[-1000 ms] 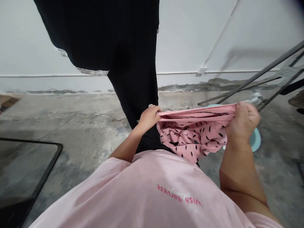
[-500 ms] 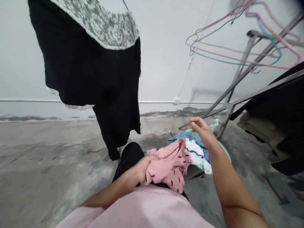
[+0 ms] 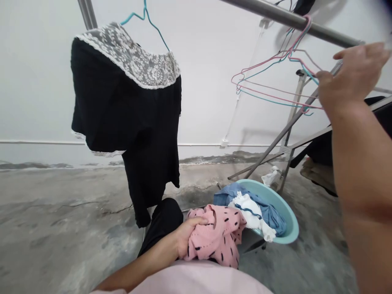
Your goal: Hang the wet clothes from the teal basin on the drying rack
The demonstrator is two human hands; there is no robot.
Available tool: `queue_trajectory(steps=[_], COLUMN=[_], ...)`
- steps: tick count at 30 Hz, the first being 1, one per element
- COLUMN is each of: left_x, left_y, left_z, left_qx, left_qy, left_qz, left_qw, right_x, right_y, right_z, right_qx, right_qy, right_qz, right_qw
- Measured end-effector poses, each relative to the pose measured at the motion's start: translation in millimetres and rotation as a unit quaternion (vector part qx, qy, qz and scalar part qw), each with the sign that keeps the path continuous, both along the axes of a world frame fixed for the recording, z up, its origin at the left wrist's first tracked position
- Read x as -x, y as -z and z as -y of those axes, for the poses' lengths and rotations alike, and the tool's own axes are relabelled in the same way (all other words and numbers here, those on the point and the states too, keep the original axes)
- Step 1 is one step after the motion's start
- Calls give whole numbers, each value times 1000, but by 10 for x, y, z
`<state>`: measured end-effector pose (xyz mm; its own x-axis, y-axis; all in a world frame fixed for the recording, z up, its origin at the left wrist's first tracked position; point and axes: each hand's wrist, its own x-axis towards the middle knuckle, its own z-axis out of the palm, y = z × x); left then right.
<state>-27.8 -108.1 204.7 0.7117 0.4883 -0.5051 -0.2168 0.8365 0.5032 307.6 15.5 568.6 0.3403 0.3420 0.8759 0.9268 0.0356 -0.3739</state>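
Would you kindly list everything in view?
pink cloth: one, black-marked pink, lower centre
basin: one, light blue, right of centre
blue clothing: count unclear, blue, in basin
white garment: one, white, in basin
rack: count unclear, grey, top and right
black clothing: count unclear, lace-trimmed black, left
blue hanger: one, blue, upper left
other hangers: several, pink and blue, on rack
white item: one, white, behind basin
other clothing: several, black and brown, far right
wall: one, white, background
floor: one, grey, below
knee: one, black-clad, bottom
shirt: one, pink, bottom
left hand: one, bare, on pink cloth
right hand: one, bare, upper right
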Motion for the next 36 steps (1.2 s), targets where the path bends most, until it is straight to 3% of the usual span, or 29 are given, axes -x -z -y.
queue_trajectory(steps=[4, 12, 16, 23, 29, 33, 36], left_x=[27, 102, 115, 58, 21, 23, 65], left_y=[-28, 115, 233, 472, 408, 371, 321], left_z=[31, -16, -63, -151, -133, -89, -81], left_qx=[5, 67, 72, 34, 26, 29, 21], left_qy=[10, 12, 16, 53, 47, 21, 16], left_qz=[-28, -41, -36, -9, -63, -75, -31], left_qw=[1000, 997, 997, 998, 997, 997, 999], right_x=[-228, -241, -125, -127, -158, -103, -63], right_y=[-100, -25, -45, -37, -18, 137, 451], right_z=[-247, -368, -342, -266, -332, -237, 5], right_qx=[114, 228, 239, 115, 60, 31, 2], right_qy=[118, 241, 214, 151, 99, 14, -63], right_qz=[38, 76, 32, 8, -47, -40, -29], right_qw=[986, 940, 947, 982, 992, 999, 998])
